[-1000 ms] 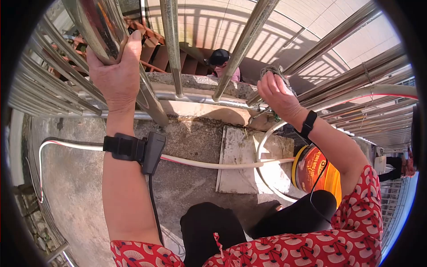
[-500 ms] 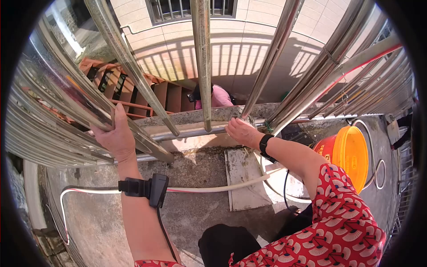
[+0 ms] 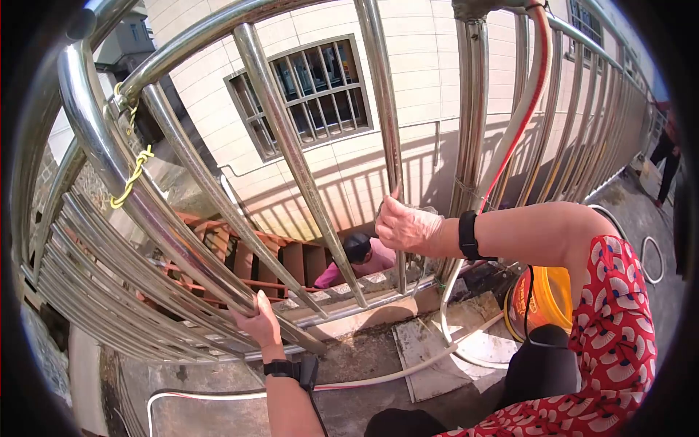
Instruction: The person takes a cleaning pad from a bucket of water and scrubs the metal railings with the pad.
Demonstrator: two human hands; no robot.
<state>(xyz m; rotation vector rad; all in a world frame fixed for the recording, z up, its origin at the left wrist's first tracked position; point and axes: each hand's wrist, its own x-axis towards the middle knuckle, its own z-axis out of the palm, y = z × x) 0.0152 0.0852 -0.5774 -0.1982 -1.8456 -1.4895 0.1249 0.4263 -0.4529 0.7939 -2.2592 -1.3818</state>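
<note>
Holding the thick post low down with the left hand, near the bottom rail of the railing, with thumb on the near side and fingers mostly hidden behind; perhaps for steadying the body while leaning in. Gripping the thin bar on its lower half with the right hand, in a narrow, closed grip with bent knuckles, likely for a firm hold; impossible to tell about anything pressed between palm and bar. Knotted higher up around the thick post, see a yellow tie, probably for binding.

Notice the white hose, coming down past the right wrist, then crossing the board at the railing's foot and the floor: a possible snag underfoot. Close by the board's right edge, near the knees, note the orange bucket, limiting room on that side. Beyond the bars, see a person in pink beside the staircase, partly hidden by uprights.
</note>
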